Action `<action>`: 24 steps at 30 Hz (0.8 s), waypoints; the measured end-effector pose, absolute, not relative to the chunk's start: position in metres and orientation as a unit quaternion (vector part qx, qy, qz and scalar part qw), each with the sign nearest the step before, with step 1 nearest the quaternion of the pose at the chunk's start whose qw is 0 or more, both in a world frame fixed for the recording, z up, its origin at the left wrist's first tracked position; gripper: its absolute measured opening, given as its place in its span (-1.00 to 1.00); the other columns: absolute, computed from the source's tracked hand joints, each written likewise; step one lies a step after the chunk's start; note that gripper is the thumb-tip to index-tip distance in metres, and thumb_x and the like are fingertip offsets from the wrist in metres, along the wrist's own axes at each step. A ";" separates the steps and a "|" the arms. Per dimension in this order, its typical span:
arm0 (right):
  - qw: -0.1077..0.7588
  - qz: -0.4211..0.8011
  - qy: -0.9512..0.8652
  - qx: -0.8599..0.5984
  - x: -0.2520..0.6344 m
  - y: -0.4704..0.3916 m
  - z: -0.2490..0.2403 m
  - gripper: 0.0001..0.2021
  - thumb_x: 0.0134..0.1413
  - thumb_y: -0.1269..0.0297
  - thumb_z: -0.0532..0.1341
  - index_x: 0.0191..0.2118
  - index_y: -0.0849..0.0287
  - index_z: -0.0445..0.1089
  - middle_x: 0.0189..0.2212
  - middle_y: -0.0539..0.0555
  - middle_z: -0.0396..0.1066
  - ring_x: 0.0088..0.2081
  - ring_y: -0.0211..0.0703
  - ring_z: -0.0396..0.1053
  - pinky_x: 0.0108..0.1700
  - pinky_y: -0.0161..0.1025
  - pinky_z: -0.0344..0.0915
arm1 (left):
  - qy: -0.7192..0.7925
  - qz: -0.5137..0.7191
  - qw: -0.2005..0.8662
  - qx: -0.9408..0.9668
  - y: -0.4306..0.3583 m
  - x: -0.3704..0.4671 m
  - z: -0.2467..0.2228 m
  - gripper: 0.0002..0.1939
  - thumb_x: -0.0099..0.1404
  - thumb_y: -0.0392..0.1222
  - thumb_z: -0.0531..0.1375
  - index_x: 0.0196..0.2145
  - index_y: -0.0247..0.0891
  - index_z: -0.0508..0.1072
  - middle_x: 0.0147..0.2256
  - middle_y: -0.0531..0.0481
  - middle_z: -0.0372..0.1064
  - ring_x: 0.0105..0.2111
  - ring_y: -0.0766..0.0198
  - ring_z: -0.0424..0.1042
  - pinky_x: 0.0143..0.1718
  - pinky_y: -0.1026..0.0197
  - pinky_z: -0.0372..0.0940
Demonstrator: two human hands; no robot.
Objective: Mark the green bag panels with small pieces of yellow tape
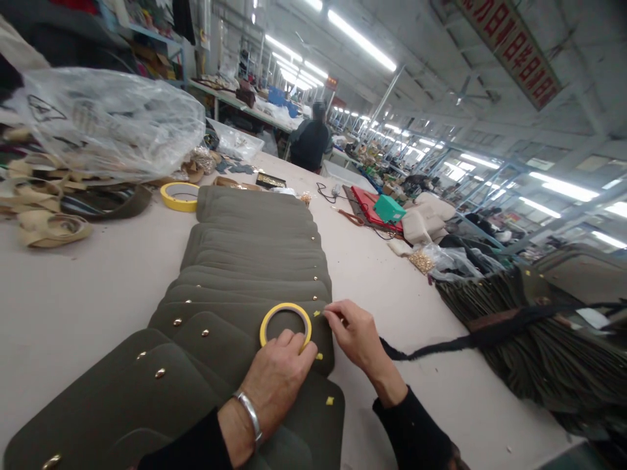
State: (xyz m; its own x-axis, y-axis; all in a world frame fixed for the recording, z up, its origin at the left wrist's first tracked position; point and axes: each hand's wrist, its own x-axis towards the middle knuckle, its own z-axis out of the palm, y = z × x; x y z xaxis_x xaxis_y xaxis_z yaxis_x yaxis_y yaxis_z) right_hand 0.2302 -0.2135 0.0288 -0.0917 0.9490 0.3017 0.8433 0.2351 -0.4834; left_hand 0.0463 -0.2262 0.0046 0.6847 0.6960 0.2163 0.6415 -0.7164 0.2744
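Note:
Overlapping olive-green flat panels [245, 254] with rounded corners run in a row along the table, several bearing gold studs [205, 333]. Fingers of my left hand [279, 375] are closed on a roll of yellow tape [265, 326], held on edge above the panels. My right hand [355, 333] is pinched at the panels' right edge, its fingertips beside a small yellow tape piece [317, 314]; whether anything sits between them is too small to tell. Another bit of yellow tape [330, 401] sticks to a nearer panel.
A second yellow tape roll [180, 197] lies near tan straps [51, 225] and a clear plastic bag [117, 124] at left. Rightward are a pile of green panels [529, 352], a black strip [441, 346] and a green box [389, 209]. A person [311, 140] sits farther back.

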 end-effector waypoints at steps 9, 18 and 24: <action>0.139 0.056 -0.733 -0.664 0.213 -0.200 0.021 -0.86 0.17 0.38 0.16 -0.32 0.18 0.47 -0.38 0.09 0.52 -0.30 -0.13 0.46 -0.19 -0.27 0.29 | 0.382 0.129 0.050 0.914 -0.230 0.042 0.010 -0.78 0.29 -0.44 -0.03 -0.34 -0.21 0.35 -0.38 -0.03 0.31 -0.35 0.15 0.29 -0.34 0.14 0.23; 0.170 0.097 -0.661 -0.724 0.206 -0.206 0.029 -0.85 0.11 0.33 0.17 -0.38 0.16 0.49 -0.43 0.07 0.53 -0.37 -0.16 0.45 -0.28 -0.31 0.23 | 0.369 0.116 0.088 0.918 -0.232 0.035 0.019 -0.81 0.34 -0.41 -0.06 -0.28 -0.23 0.31 -0.36 0.00 0.32 -0.42 0.23 0.37 -0.44 0.24 0.22; 0.126 0.171 -0.685 -0.697 0.210 -0.246 0.042 -0.86 0.05 0.33 0.20 -0.47 0.16 0.47 -0.53 0.02 0.48 -0.46 -0.21 0.39 -0.40 -0.32 0.14 | 0.338 0.136 0.120 0.924 -0.227 0.025 0.024 -0.82 0.38 -0.36 -0.04 -0.25 -0.20 0.32 -0.36 0.03 0.34 -0.38 0.23 0.41 -0.39 0.23 0.28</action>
State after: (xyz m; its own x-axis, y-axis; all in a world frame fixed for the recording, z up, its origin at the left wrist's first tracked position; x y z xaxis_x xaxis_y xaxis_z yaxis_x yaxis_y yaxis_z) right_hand 0.2103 -0.2457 0.0422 0.0030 0.9979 -0.0650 0.9115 -0.0294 -0.4102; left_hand 0.0248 -0.2273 0.0235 0.7350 0.6562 0.1707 0.5907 -0.7433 0.3139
